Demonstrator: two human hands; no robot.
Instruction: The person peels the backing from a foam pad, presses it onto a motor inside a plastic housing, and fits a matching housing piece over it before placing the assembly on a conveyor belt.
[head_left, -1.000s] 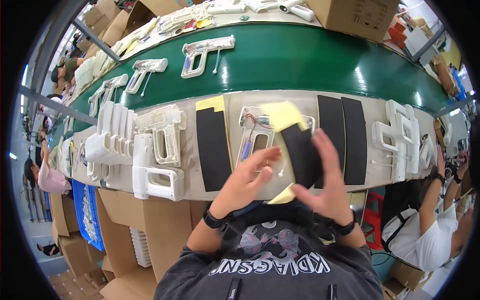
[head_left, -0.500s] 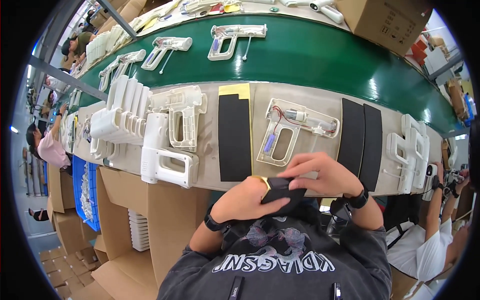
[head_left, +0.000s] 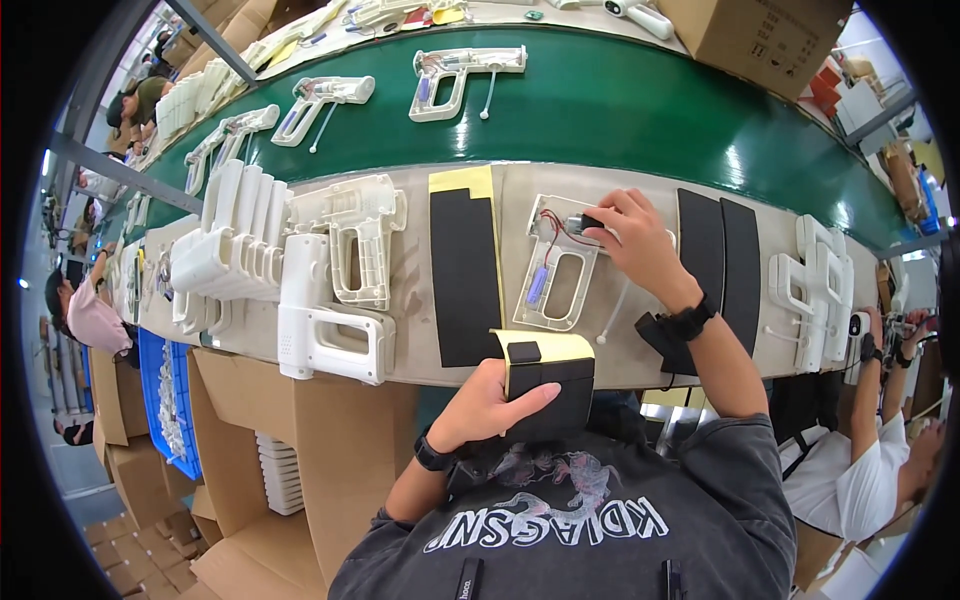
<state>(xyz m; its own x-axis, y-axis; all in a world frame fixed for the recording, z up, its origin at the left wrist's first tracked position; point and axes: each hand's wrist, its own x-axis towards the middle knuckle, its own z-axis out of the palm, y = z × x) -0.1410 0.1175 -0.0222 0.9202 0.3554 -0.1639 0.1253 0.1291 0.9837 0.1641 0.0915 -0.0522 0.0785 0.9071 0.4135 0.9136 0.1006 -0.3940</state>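
My left hand point(head_left: 488, 408) grips a black foam sheet point(head_left: 560, 388) with yellow backing, bent over near the table's front edge. A small black square lies on its top edge. Up and to the right, my right hand point(head_left: 640, 240) reaches over an open white gun-shaped housing half point(head_left: 548, 318). Its thumb and fingers pinch a small black foam piece point(head_left: 592, 222) against the motor area, hiding part of the motor. Red wires point(head_left: 552, 228) and a purple battery cell point(head_left: 538, 286) sit inside the housing. A white rod with a ball end point(head_left: 612, 318) lies beside the grip.
Black foam strips point(head_left: 466, 285) flank the housing, with more strips point(head_left: 738, 285) to its right. Stacked white shells point(head_left: 335, 345) stand left and further housings point(head_left: 815, 290) right. Beyond runs a green conveyor point(head_left: 600, 110) carrying housings. Cardboard boxes point(head_left: 345, 480) stand below left; co-workers sit on both sides.
My right hand has left the foam in my left hand and moved up to the motor with a small black piece. The foam sheet in my left hand now shows its yellow backing.
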